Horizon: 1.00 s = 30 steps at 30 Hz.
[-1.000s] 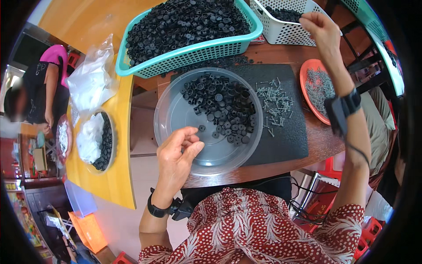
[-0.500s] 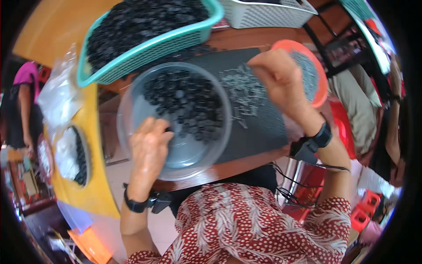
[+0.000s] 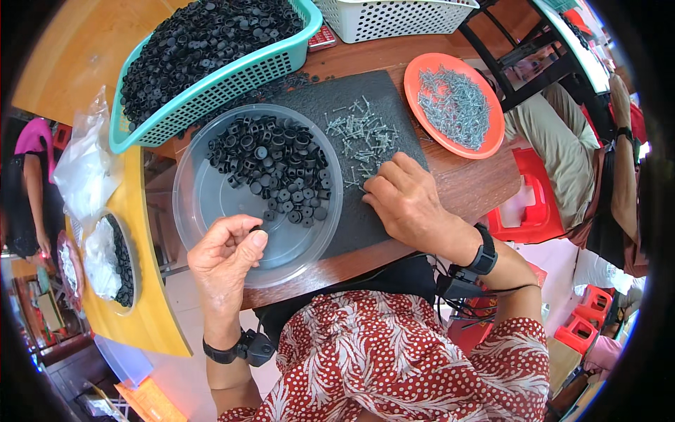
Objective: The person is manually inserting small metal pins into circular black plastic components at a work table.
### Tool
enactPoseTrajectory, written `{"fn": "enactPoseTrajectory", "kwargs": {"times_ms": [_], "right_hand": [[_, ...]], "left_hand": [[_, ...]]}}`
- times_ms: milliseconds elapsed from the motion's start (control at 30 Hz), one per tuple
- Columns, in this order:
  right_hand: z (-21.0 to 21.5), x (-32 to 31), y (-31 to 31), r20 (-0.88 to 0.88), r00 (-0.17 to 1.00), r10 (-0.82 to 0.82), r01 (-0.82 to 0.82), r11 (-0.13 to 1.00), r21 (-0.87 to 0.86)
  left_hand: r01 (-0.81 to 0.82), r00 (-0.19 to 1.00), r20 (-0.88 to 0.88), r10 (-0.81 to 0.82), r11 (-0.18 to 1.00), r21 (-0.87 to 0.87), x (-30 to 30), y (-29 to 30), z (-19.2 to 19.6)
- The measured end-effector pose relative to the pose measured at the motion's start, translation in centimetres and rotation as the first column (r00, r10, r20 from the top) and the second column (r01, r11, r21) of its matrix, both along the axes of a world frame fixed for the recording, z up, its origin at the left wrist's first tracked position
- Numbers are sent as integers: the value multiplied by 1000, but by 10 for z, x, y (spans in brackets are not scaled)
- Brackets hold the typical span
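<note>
My left hand (image 3: 223, 261) is over the near left rim of a clear plastic bowl (image 3: 188, 204). Its thumb and forefinger pinch a small black round part (image 3: 257, 228), mostly covered by the fingertips. Many similar black caps (image 3: 271, 158) lie in the bowl, heaped toward its far and right sides. My right hand (image 3: 408, 204) is low over the right part of a dark mat (image 3: 351, 232), beside a scatter of silver screws (image 3: 362, 133). Its fingers are curled together, and whatever they hold is hidden.
A teal basket (image 3: 218, 97) heaped with black parts stands at the far left, a white basket (image 3: 394, 20) beyond. An orange plate (image 3: 415, 95) of screws sits on the right. A plastic bag (image 3: 88, 165) lies at left. Another person's legs (image 3: 555, 130) show at right.
My right hand has come down and nearer, from beside the plate to the mat's near right part. My left hand has turned, showing the pinched black part. The whole view has shifted slightly.
</note>
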State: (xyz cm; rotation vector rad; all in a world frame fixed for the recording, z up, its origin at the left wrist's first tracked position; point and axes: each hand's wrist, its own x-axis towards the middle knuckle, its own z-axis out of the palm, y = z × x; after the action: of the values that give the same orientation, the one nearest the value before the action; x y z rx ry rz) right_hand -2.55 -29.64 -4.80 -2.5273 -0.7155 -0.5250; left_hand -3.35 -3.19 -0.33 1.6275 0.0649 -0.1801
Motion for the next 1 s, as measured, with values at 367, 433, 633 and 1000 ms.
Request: {"fn": "enactPoseTrajectory", "kwargs": {"times_ms": [367, 433, 633, 1000], "right_hand": [[26, -11, 9, -443, 896, 20, 225, 841, 493], [39, -13, 11, -537, 841, 62, 291, 786, 546], [52, -15, 18, -704, 611, 363, 449, 574, 685], [41, -12, 33, -474, 835, 279, 136, 730, 669]], "left_hand": [[-62, 833, 425, -354, 704, 707, 4, -18, 5], [0, 792, 461, -400, 756, 655, 2, -31, 13], [96, 710, 573, -409, 863, 496, 3, -62, 11], [198, 888, 324, -325, 908, 369, 3, -54, 2]]}}
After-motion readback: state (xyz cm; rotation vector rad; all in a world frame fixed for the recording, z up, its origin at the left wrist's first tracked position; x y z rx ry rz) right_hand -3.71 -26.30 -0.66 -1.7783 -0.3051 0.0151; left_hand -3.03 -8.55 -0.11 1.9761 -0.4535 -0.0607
